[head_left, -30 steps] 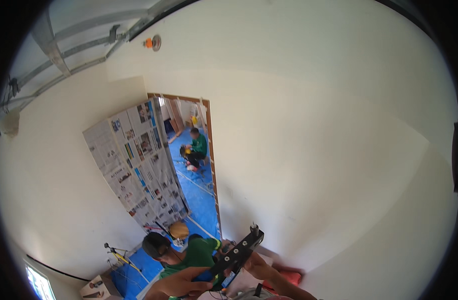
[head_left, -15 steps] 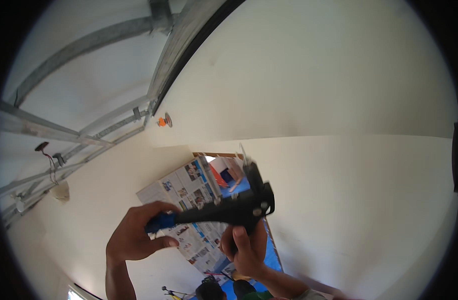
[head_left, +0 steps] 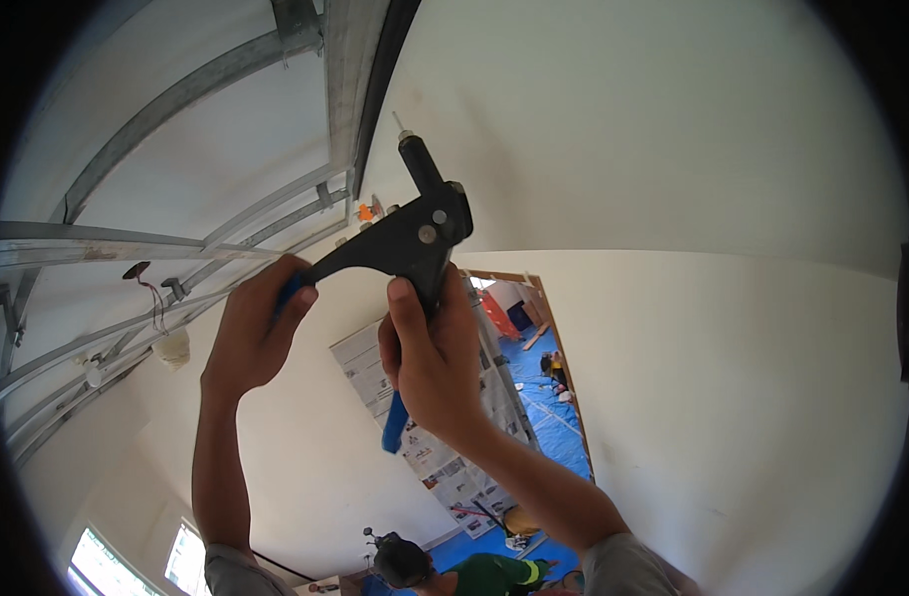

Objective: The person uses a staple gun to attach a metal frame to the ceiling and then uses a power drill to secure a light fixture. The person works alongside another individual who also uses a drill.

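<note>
Both my arms are raised, holding a black hand riveter (head_left: 405, 233) with blue grips. My left hand (head_left: 248, 326) is closed round the blue end of its long upper handle. Around the other handle, just under the tool's head, my right hand (head_left: 433, 348) is wrapped; that handle's blue tip sticks out below the fist. The nose points up and left, and a thin rivet pin (head_left: 397, 121) stands out of it. Near the pin runs a dark strip (head_left: 375, 94) along the ceiling frame's edge.
Grey metal ceiling framing (head_left: 181, 104) spans the upper left, with a hanging wired fitting (head_left: 171, 348). A newspaper-covered door (head_left: 454, 467) stands by a doorway showing blue floor sheeting (head_left: 554, 427). Below is a person in a dark cap (head_left: 402, 563). Pale wall (head_left: 713, 397) fills the right.
Both hands have lifted the riveter up and to the left, bringing its nose closer to the dark strip. The left hand's fingers have closed on the handle. More of the person below shows.
</note>
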Demonstrator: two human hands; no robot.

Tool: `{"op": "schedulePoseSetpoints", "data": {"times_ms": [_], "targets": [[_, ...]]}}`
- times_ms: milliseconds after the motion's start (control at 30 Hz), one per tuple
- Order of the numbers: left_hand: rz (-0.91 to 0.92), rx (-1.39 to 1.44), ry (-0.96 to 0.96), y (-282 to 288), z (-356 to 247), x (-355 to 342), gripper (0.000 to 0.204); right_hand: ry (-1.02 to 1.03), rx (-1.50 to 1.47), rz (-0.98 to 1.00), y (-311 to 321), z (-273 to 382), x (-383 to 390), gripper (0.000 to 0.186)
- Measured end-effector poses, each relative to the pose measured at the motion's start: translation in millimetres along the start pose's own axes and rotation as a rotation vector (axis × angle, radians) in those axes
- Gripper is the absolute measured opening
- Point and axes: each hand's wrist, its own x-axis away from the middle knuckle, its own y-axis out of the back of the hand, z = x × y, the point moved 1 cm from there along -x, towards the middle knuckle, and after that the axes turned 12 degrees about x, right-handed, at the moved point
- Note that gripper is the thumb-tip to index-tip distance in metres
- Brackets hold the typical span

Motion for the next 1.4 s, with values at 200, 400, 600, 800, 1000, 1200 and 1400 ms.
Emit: {"op": "schedulePoseSetpoints", "data": {"times_ms": [200,400,600,800,1000,1200,1400], "targets": [[0.006,-0.230,0.030,-3.7,40.7,-19.8,0.036,0.025,-0.064,-0.077,-17.8,-56.4,-39.1,0.030],[0.006,-0.472,0.027,-6.6,73.5,-59.0,0.042,-0.139,-0.172,-0.098,-25.4,-99.9,-92.7,0.027],[0.000,-0.579,0.058,1.0,84.0,-96.9,0.048,-0.139,-0.306,-0.089,-28.4,-106.8,-125.1,0.026],[-0.040,-0.606,0.041,5.5,82.7,-108.1,0.051,-0.112,-0.339,-0.067,-27.2,-95.1,-136.0,0.025],[-0.040,-0.632,0.022,7.2,72.6,-115.3,0.053,-0.119,-0.389,-0.069,-25.3,-96.6,-140.3,0.024],[-0.087,-0.754,0.000,6.8,58.5,-110.1,0.053,-0.105,-0.512,0.038,-15.0,-91.2,-139.9,0.022],[-0.182,-1.098,-0.178,-5.0,8.6,-123.7,0.058,-0.138,-0.816,0.255,-1.0,-108.6,-156.4,0.028]]}}
